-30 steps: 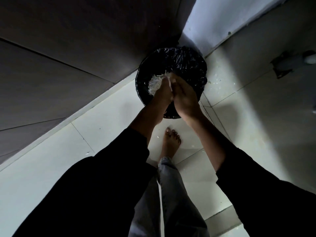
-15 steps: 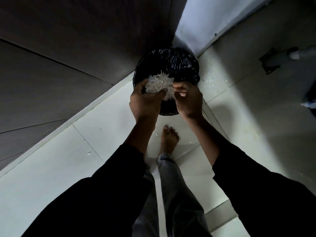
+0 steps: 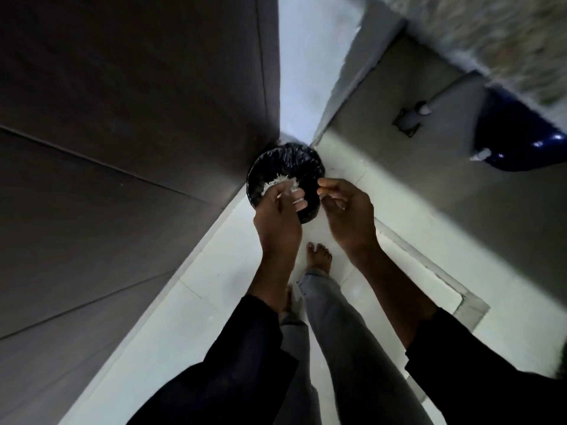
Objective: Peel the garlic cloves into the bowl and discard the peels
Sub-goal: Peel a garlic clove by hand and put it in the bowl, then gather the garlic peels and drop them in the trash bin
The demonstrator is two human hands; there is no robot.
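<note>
A round bin lined with a black bag (image 3: 294,162) stands on the floor in the corner. Above its near rim my left hand (image 3: 277,219) grips a pale clump of garlic peels (image 3: 280,185), which sticks out past the fingers over the bin. My right hand (image 3: 346,210) hangs just to the right of it, apart from the clump, fingers loosely curled with the thumb and fingertips close together; I cannot tell whether a scrap of peel is between them. No bowl or garlic cloves are in view.
Dark cabinet panels (image 3: 122,148) rise on the left and a pale wall (image 3: 303,72) behind the bin. My bare feet (image 3: 319,256) stand on light floor tiles (image 3: 153,348). A blue container (image 3: 518,139) and a grey pipe fitting (image 3: 412,118) sit at upper right.
My hands have separated: the right one has let go of the peel clump and moved right. The left keeps the clump over the bin. The view has pulled back and up.
</note>
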